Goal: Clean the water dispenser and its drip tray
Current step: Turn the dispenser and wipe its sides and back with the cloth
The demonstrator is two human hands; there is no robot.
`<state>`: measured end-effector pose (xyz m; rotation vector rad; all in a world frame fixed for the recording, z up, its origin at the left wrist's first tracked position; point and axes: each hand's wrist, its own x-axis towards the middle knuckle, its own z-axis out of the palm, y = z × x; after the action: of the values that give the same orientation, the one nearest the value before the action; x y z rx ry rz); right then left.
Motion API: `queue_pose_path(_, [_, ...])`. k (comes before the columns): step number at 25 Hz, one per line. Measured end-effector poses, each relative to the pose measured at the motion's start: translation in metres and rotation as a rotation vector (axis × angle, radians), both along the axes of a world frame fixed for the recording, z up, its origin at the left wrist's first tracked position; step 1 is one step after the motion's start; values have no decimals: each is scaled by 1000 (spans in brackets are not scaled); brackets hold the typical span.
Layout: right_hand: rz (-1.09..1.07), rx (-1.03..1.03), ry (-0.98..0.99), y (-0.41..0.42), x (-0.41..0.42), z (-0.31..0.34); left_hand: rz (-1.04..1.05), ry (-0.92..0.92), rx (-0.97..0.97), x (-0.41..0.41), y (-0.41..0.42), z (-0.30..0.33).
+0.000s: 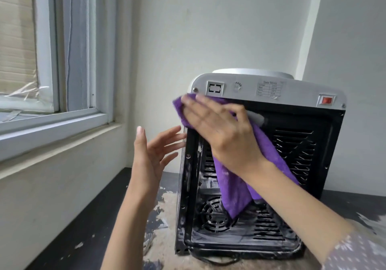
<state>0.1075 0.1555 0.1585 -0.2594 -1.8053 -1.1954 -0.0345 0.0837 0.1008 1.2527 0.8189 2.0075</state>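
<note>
Right hand [217, 127] presses purple cloth [236, 186] flat against dispenser [292, 144] below "Data Teknis" label [269, 89]; left hand [154, 157] open.

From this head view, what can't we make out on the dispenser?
- Drip tray and taps: hidden, as the white and black water dispenser shows only its back.
- Rating label: text too small and blurred.
- Upper left of the back grille: covered by the purple microfibre cloth and right hand.
- Left hand fingertips: contact with the side unclear.
</note>
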Motion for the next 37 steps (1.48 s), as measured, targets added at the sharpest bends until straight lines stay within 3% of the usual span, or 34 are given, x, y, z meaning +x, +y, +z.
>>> queue_pose_path(5, [111, -93, -311, 8, 15, -129, -40, 9, -58, -7, 0, 0])
queue_pose_path(9, [-41, -174, -496, 5, 9, -196, 10, 82, -84, -7, 0, -4])
queue_pose_path(12, [22, -155, -403, -1, 4, -166, 43, 106, -109, -8, 2, -5])
queue_pose_path(14, [62, -159, -177, -3, 7, -118, 54, 130, -158, -7, 1, -5])
queue_pose_path(16, [1, -169, 31, 0, 10, -62, 70, 170, -189, -4, 0, -8])
queue_pose_path(18, [-69, -158, 104, 5, 9, -21, 89, 173, -190, -2, -1, -9])
queue_pose_path(24, [-104, -48, 73, 7, 5, -23, 116, 144, -181, -3, 2, -9])
queue_pose_path(29, [-38, -28, -327, 6, 16, -122, 104, 142, -185, -7, 4, -11])
queue_pose_path(32, [-36, -76, -439, 6, 19, -147, 104, 162, -190, -8, 4, -11])
queue_pose_path(37, [-82, 49, -181, 5, 11, -56, 90, 154, -184, -9, 3, -12])
